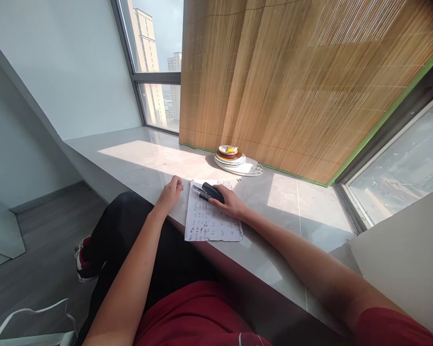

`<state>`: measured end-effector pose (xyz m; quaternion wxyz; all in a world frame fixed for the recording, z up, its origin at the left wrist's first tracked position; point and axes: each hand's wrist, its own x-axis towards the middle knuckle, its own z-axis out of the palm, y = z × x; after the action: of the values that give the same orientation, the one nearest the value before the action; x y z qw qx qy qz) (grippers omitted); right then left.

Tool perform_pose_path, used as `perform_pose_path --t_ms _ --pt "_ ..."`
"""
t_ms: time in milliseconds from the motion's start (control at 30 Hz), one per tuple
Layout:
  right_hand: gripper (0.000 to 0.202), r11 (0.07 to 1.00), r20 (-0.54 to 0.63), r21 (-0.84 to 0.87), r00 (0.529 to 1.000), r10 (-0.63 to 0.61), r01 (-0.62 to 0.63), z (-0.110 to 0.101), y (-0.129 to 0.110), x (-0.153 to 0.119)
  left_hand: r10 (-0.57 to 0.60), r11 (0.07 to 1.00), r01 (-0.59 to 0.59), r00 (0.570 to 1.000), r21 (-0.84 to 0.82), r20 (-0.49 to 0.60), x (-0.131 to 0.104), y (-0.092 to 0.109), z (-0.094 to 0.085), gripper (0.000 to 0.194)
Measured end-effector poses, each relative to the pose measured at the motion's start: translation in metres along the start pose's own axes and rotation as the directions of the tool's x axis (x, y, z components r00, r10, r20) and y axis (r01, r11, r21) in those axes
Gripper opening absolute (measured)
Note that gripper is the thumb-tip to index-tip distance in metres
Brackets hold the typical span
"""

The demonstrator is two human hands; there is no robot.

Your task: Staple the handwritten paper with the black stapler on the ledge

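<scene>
A black stapler [210, 191] lies in the grip of my right hand [229, 203], its jaw end pointing left above the paper. Beneath it, sheets of paper [211, 221] covered in handwriting rest at the front edge of the sill; their lower edge looks torn. To the left of the paper, my left hand [170, 193] rests on the sill with its fingers curled closed. Whether anything small sits between those fingers I cannot make out.
A stack of plates [231, 161] stands behind the paper, near the bamboo blind [260, 86]. The tiled window sill [147, 166] carries patches of sunlight. A window [159, 101] is at the back left, another [400, 168] at the right. A white metal frame [36, 310] shows lower left.
</scene>
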<state>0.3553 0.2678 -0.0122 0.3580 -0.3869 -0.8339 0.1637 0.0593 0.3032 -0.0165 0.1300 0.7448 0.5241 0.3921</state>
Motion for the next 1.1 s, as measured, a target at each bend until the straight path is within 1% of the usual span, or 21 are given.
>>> perform_pose_path --t_ms 67,167,300,467,567,667,833,933,1000,1100 --pt "0.035 1.000 0.019 -0.007 1.000 -0.001 0.001 0.0005 -0.0004 -0.0003 0.004 1.000 -0.004 1.000 -0.022 0.022 -0.0036 0.0014 -0.0020 0.006" --pt "0.032 0.999 0.023 -0.034 1.000 0.002 -0.001 0.0000 0.0001 -0.0008 -0.006 0.999 0.006 1.000 -0.032 0.015 -0.0063 0.0008 -0.0047 0.008" --pt "0.033 0.998 0.020 -0.062 1.000 -0.004 0.005 -0.0002 -0.0011 -0.0009 -0.006 1.000 0.007 0.999 -0.018 0.032 -0.0053 -0.0015 -0.0039 0.025" --pt "0.033 0.999 0.020 -0.050 1.000 -0.009 0.010 0.0003 -0.0014 -0.0005 0.073 0.996 -0.072 0.997 -0.046 0.026 -0.0035 -0.0034 0.0007 0.027" --pt "0.035 0.999 0.023 -0.046 1.000 -0.008 0.009 0.0005 0.0001 -0.0008 0.074 0.996 -0.072 0.996 -0.050 0.051 -0.0048 -0.0042 0.0019 0.032" --pt "0.036 0.999 0.029 -0.044 1.000 -0.006 0.007 0.0005 0.0012 -0.0011 0.052 0.998 -0.049 0.995 -0.030 0.080 -0.0066 -0.0038 0.0009 0.035" --pt "0.034 0.999 0.032 -0.036 0.999 -0.001 0.002 -0.0005 -0.0003 -0.0004 -0.011 0.999 0.015 0.996 -0.040 0.090 -0.0068 0.0000 -0.0021 0.026" --pt "0.033 0.999 0.032 -0.036 0.999 -0.005 0.006 -0.0008 -0.0009 -0.0001 -0.049 0.997 0.053 0.997 -0.064 0.052 -0.0056 0.0015 -0.0021 0.025" --pt "0.033 0.999 0.029 -0.050 1.000 -0.011 0.012 -0.0009 -0.0005 -0.0006 -0.026 0.997 0.028 0.999 -0.066 0.028 -0.0053 0.0022 -0.0022 0.020" --pt "0.033 0.994 0.008 -0.111 1.000 -0.006 0.007 -0.0013 0.0006 -0.0029 0.057 0.997 -0.056 0.998 -0.054 0.012 -0.0066 0.0048 -0.0033 0.013"
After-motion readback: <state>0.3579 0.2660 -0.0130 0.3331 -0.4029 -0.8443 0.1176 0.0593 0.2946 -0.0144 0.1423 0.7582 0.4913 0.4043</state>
